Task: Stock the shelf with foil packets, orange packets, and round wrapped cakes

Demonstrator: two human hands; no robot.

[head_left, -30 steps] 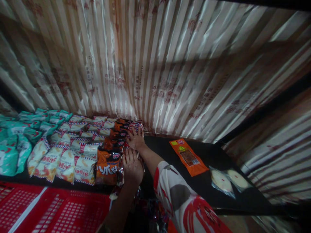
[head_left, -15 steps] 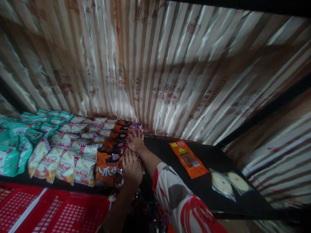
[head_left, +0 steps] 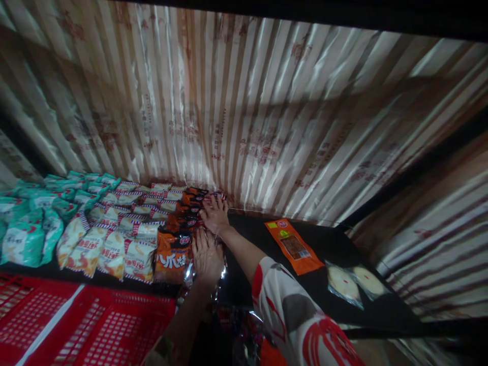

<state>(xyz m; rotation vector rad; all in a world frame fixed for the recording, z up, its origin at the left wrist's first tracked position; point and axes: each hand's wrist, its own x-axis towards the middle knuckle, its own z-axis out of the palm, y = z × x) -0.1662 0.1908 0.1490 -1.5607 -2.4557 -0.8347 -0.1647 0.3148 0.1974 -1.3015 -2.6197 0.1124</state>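
My left hand [head_left: 207, 255] lies flat, fingers stretched, on shiny dark snack packets [head_left: 219, 264] at the front of a black shelf [head_left: 251, 239]. Farther back, my right hand [head_left: 215, 213] rests palm down with fingers spread on another dark red packet [head_left: 212, 196] near the back wall. Both press on a row of packets just right of the orange bags [head_left: 173, 254]. My right sleeve [head_left: 293, 315] is white with red and grey print.
Rows of white-and-red snack bags [head_left: 114, 244] and teal bags [head_left: 34, 223] fill the shelf's left. A flat orange packet [head_left: 293, 246] and a clear pack of round cakes [head_left: 353, 284] lie to the right. Red plastic crates [head_left: 84, 325] sit below front left. Striped shiny paper [head_left: 244, 112] covers the back.
The view has shifted slightly to the right and down. Both hands stay flat on the packets; my right hand has slid a little farther back.
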